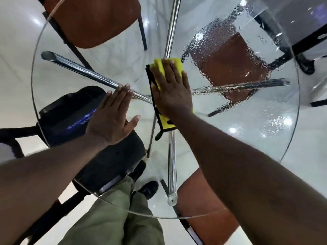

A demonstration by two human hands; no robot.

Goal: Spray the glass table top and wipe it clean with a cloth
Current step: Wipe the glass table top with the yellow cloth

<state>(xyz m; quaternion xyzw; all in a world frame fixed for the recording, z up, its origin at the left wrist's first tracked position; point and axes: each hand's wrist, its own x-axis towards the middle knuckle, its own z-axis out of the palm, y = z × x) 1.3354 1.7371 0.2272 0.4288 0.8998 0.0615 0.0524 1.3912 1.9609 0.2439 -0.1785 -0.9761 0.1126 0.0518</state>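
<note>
Near the middle of the glass surface [74,82], right hand [170,92] presses flat, grip open, on the yellow cloth [166,71]; left hand [113,114] rests flat, open, beside it; wet streaks [230,55] lie right.

Table top [88,71]: clear glass, smooth, glossy; right half of frame filmed with rippled liquid [230,55], beaded. Cloth [160,68]: yellow fabric, matt, black stitched edging. Table legs [79,69]: chromed metal tube, mirror-bright. Chair seats [92,20]: brown, matt upholstery. Floor [16,41]: pale tile, glossy.
</note>
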